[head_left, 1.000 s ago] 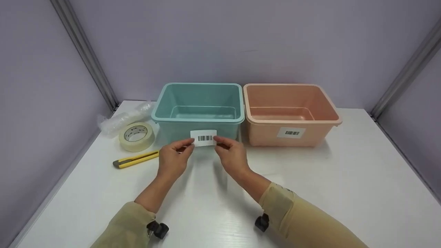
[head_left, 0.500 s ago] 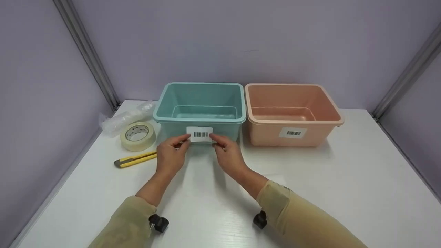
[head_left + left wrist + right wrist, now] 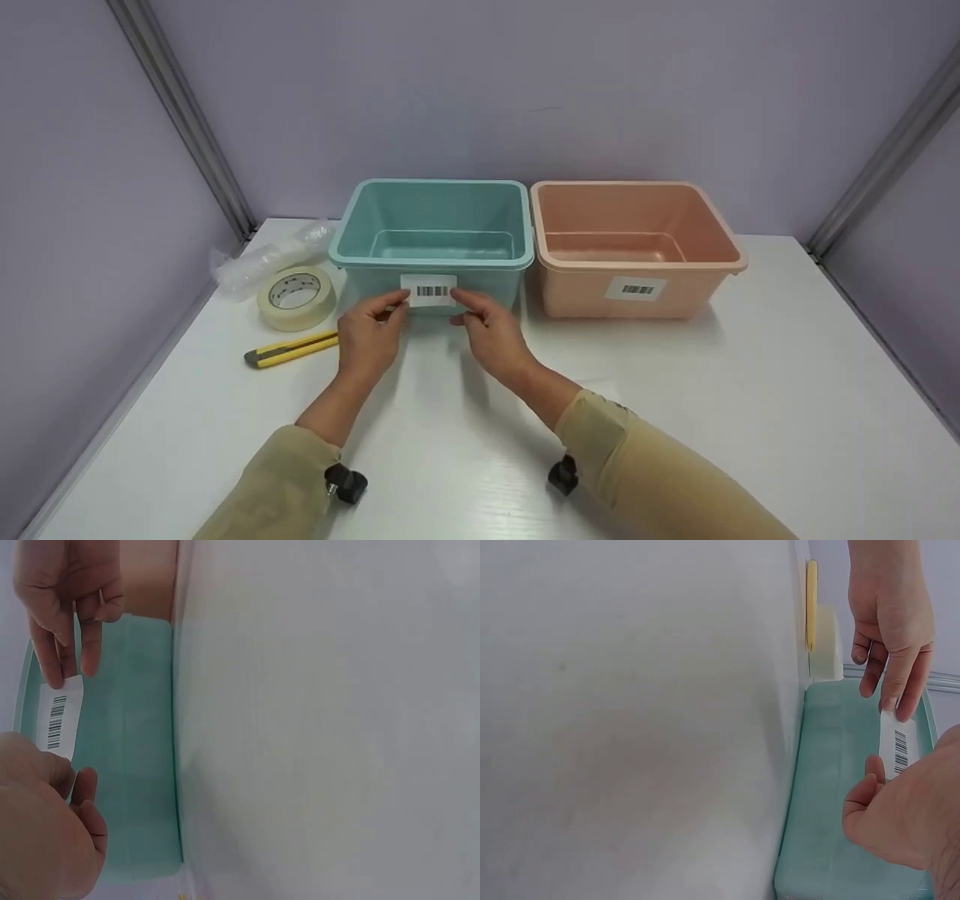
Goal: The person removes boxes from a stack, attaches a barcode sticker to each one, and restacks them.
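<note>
A white barcode label point(image 3: 428, 291) is close against the front wall of a teal plastic bin point(image 3: 367, 281), just below its rim. My left hand point(image 3: 367, 337) pinches the label's left end between thumb and finger. At the right end my right hand point(image 3: 499, 337) holds it by the fingertips, with other fingers lower down in front of the bin. The left wrist view shows a lower corner of the label point(image 3: 60, 720) bowing slightly by the right hand point(image 3: 71, 600). In the right wrist view the left thumb point(image 3: 889, 701) lies on the label's end.
A peach bin point(image 3: 577, 296) with its own barcode label point(image 3: 636, 289) stands directly to the right. On the left lie a yellow utility knife point(image 3: 289, 351), a roll of tape point(image 3: 296, 319) and crumpled bubble wrap point(image 3: 255, 270). Walls enclose the white table point(image 3: 675, 420).
Both hands have brought the label slightly left and up, from in front of the teal bin's lower wall to close against it beneath the rim. The bins have stayed put.
</note>
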Tool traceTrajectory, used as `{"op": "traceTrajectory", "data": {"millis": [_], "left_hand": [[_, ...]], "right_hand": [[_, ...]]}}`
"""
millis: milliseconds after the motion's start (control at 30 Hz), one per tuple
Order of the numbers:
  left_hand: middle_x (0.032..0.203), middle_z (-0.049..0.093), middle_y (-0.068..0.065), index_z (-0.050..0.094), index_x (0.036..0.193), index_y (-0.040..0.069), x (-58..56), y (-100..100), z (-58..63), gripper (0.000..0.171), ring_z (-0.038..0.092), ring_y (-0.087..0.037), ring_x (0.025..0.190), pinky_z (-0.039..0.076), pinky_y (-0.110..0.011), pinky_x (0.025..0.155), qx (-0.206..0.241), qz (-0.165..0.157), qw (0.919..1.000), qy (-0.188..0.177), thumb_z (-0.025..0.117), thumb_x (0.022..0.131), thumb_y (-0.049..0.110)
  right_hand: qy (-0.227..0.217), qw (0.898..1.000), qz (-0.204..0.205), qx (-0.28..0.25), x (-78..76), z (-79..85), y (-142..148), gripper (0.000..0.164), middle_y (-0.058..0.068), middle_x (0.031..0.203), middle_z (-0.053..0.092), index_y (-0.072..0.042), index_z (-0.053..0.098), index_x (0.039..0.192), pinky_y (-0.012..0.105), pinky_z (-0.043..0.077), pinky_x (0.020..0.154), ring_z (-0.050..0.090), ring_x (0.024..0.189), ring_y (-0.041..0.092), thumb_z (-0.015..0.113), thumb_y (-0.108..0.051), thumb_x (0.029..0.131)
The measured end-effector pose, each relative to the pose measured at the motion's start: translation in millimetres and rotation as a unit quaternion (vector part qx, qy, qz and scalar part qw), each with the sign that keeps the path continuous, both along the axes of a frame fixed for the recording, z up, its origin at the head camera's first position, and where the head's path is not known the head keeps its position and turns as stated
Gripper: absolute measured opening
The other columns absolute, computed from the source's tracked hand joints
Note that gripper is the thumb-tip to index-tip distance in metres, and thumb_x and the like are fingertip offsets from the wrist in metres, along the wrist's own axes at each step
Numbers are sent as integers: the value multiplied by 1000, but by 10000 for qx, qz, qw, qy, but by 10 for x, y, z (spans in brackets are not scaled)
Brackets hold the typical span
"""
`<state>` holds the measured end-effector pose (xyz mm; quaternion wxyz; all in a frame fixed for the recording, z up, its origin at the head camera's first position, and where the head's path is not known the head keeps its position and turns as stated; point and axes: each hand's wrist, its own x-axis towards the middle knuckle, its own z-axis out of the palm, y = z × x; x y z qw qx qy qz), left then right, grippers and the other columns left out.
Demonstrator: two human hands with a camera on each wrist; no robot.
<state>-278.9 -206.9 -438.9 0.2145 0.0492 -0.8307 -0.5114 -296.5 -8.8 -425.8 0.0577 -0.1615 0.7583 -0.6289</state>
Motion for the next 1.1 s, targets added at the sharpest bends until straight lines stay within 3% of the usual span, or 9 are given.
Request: {"op": "traceTrajectory", "data": {"millis": [467, 1100], "left_hand": [[112, 77, -9, 80, 123, 9, -27, 12, -50, 25, 70, -21, 98, 53, -21, 81, -48, 137, 9993, 344, 73, 99, 3], [113, 76, -11, 78, 126, 7, -78, 63, 25, 27, 70, -24, 96, 57, -35, 84, -81, 129, 9997, 186, 71, 101, 5]], "right_hand": [[-251, 9996, -70, -79, -6, 16, -65, 47, 10, 155, 53, -4, 55, 154, 52, 50, 106, 71, 113, 23, 44, 1, 108], [-318, 9991, -191, -203, -37, 73, -83, 49, 12, 156, 53, -1, 54, 153, 48, 51, 105, 72, 108, 24, 44, 1, 105]]}}
